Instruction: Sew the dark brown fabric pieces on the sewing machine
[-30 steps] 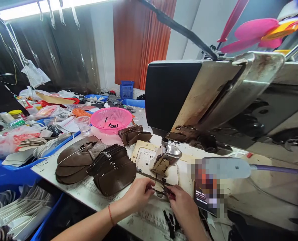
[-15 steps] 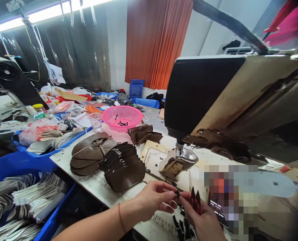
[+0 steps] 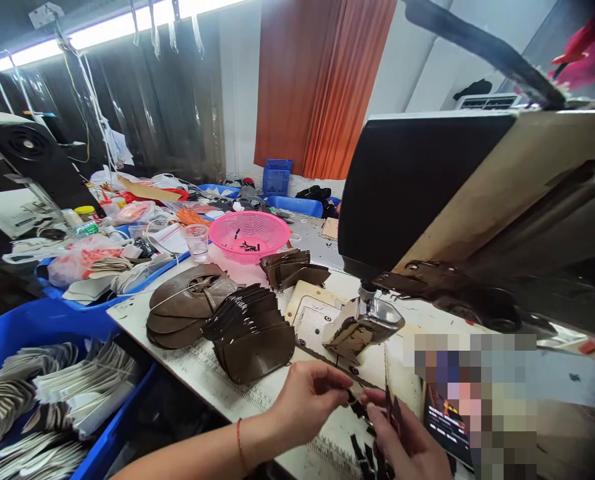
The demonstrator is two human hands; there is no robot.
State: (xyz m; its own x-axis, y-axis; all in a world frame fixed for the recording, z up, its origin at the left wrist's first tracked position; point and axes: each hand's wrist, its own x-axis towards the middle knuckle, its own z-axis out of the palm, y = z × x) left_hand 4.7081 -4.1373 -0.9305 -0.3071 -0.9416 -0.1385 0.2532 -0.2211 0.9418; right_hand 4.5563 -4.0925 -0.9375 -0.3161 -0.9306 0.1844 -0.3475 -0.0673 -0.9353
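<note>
Thumb and fingers of my left hand (image 3: 305, 403) are pinched on one end of a small black strip (image 3: 357, 405). My right hand (image 3: 410, 443) is wrapped around a pair of thread snips (image 3: 393, 408), with the dark blades pointing up. The thumb and forefinger of that hand are close to the strip's other end; whether they grip it I cannot make out. Below the hands, several loose black strips (image 3: 362, 457) lie on the white table (image 3: 322, 443). Left of the hands sits a stack of dark brown pieces (image 3: 257, 350).
A sewing machine (image 3: 422, 193) overhangs the table on the right. Beyond the brown stacks stand a pink basket (image 3: 250, 230) with black bits and a clear cup (image 3: 196, 243). Blue bins (image 3: 7, 340) of cut pieces are on the left. A phone (image 3: 447, 427) lies at right, partly blurred.
My hands have moved slightly apart, and more of the black strip shows between them. The snips have turned a little in my right hand. The whole view has shifted slightly.
</note>
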